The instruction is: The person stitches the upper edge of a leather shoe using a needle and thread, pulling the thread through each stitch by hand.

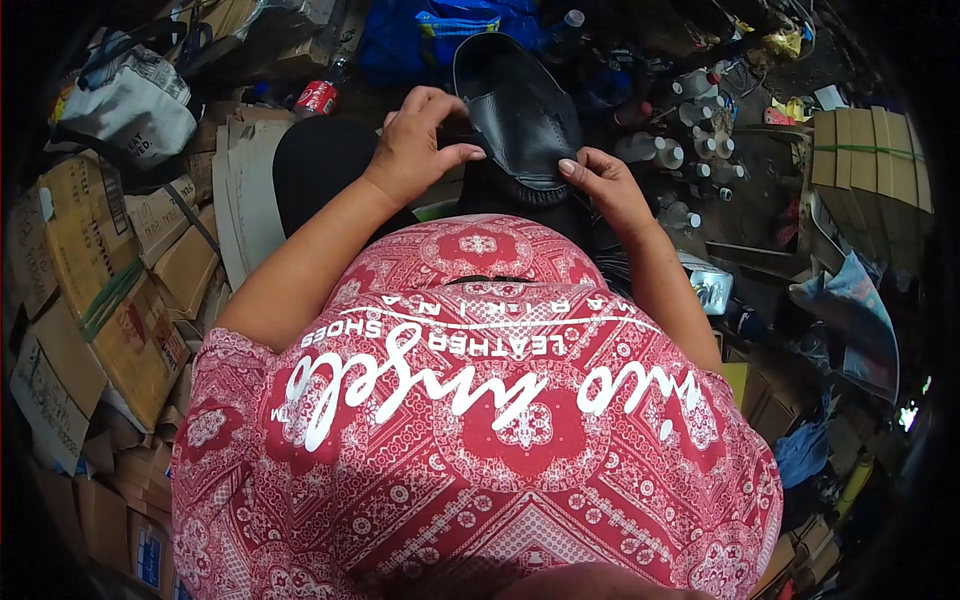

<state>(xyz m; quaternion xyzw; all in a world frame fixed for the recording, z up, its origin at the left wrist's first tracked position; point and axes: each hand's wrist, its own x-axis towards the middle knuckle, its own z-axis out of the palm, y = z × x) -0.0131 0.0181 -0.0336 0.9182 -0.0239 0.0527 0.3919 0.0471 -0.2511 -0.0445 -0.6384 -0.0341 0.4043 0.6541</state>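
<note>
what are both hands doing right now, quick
left hand: open, thumb and fingers apart beside the black shoe, contact can't be told
right hand: closed, thumb and fingers pinching the shoe's near edge

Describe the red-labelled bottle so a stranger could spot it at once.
Start from the bright blue bag at the top of the view. Look left and slightly down, just above the black-clad knee. The bottle there shows a bright red label, unlike the clear bottles on the right.

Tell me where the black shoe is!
In the head view, the black shoe is up top, just right of centre, between the left hand and right hand, by the blue bag.
</note>
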